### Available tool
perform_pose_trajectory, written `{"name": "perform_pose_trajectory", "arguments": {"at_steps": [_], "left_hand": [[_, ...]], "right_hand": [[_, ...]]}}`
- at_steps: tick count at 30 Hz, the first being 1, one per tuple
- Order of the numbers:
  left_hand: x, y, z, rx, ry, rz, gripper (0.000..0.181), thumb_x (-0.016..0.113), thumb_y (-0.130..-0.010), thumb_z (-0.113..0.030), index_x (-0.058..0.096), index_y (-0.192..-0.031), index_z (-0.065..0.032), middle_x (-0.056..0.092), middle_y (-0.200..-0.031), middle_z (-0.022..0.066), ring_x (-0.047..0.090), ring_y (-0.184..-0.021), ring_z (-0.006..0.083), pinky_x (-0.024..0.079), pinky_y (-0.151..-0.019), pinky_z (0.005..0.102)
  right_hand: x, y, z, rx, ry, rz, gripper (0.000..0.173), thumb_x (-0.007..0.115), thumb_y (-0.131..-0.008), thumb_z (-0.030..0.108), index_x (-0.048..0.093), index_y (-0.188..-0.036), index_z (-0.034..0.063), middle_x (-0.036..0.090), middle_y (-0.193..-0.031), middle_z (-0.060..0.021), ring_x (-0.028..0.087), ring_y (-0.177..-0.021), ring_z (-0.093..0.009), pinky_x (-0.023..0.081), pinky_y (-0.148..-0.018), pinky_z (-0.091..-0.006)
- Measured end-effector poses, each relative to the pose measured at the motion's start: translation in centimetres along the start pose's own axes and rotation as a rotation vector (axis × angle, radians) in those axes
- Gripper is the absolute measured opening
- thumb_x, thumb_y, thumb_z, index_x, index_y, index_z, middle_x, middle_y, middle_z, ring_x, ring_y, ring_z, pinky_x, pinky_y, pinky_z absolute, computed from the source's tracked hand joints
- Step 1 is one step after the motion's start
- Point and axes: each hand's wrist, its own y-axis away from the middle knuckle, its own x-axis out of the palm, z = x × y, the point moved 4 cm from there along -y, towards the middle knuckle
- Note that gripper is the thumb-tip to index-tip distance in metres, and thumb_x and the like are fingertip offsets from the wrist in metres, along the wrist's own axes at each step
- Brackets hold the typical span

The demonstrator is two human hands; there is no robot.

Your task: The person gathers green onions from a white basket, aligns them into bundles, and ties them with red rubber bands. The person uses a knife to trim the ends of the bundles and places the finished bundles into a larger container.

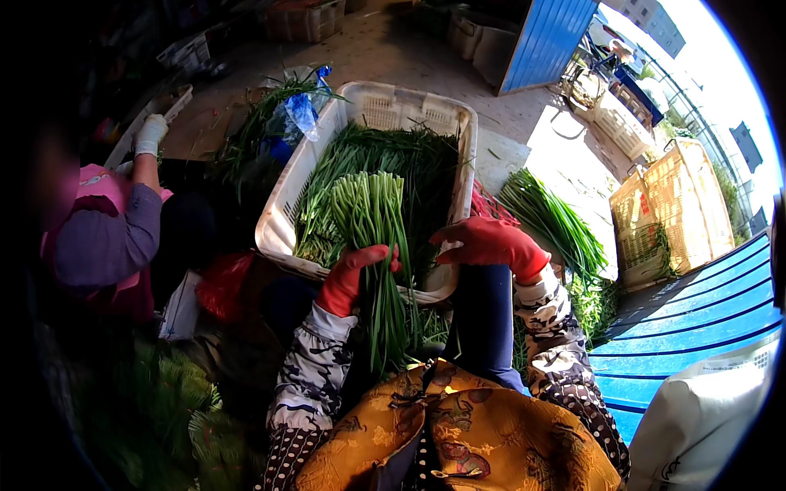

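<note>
My left hand (350, 276), in a red rubber glove, is closed around a bunch of Chinese chives or similar long green leaves (374, 208). The pale cut ends point away from me and the leaf tips hang toward my lap. To its right my right hand (491, 242), gloved the same way, holds nothing that I can see, its fingers apart. Beyond both hands stands a white plastic crate (408, 95) with loose green leaves (393, 144) inside. Red ties (488, 205) lie just past the right hand, beside another bunch of long green leaves (556, 221).
A person in a purple sleeve (144, 215) works at my left. Tied green bunches (178, 399) lie at lower left. Leaves and a blue plastic bag (301, 113) sit left of the crate. A yellowish crate (675, 208) and a white sack (706, 405) are at right.
</note>
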Motion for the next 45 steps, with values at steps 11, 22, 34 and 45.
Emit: {"name": "perform_pose_trajectory", "arguments": {"at_steps": [11, 22, 34, 45], "left_hand": [[0.8, -0.4, 0.8, -0.014, -0.073, -0.018, 0.053, 0.072, -0.078, -0.017, 0.051, -0.124, -0.0023, 0.062, -0.091, 0.0067, 0.064, -0.076, 0.0179, 0.054, -0.076, 0.0330], [0.7, -0.2, 1.7, -0.124, -0.033, -0.044, 0.037, 0.070, -0.079, -0.017, 0.060, -0.112, -0.0023, 0.064, -0.089, 0.0063, 0.065, -0.077, 0.0188, 0.055, -0.073, 0.0325], [0.3, -0.6, 2.3, -0.098, -0.232, -0.132, 0.038, 0.073, -0.075, -0.026, 0.062, -0.101, 0.0001, 0.066, -0.085, 0.0083, 0.066, -0.069, 0.0195, 0.055, -0.067, 0.0328], [0.8, -1.1, 1.5, -0.068, -0.271, -0.132, 0.036, 0.074, -0.075, -0.024, 0.063, -0.097, 0.0018, 0.065, -0.081, 0.0086, 0.066, -0.070, 0.0184, 0.055, -0.068, 0.0325]], "right_hand": [[0.8, -10.5, 2.0, -0.021, -0.185, -0.212, 0.040, 0.068, -0.074, 0.016, 0.063, -0.113, 0.0072, 0.067, -0.104, -0.0119, 0.065, -0.098, -0.021, 0.051, -0.083, -0.0325], [-1.1, -10.7, -1.8, 0.035, -0.976, -0.749, 0.017, 0.058, -0.091, 0.014, 0.067, -0.096, 0.0000, 0.067, -0.078, -0.0053, 0.062, -0.067, -0.012, 0.050, -0.063, -0.0273], [1.5, -10.7, 5.5, -0.355, 0.138, -0.349, 0.019, 0.074, -0.069, 0.022, 0.065, -0.079, 0.0082, 0.063, -0.080, -0.0098, 0.063, -0.077, -0.032, 0.051, -0.066, -0.0411], [2.0, -10.9, 2.5, -0.102, -0.273, -0.610, 0.013, 0.068, -0.081, 0.014, 0.067, -0.089, 0.0030, 0.066, -0.079, -0.0087, 0.065, -0.076, -0.021, 0.052, -0.070, -0.0315]]}}
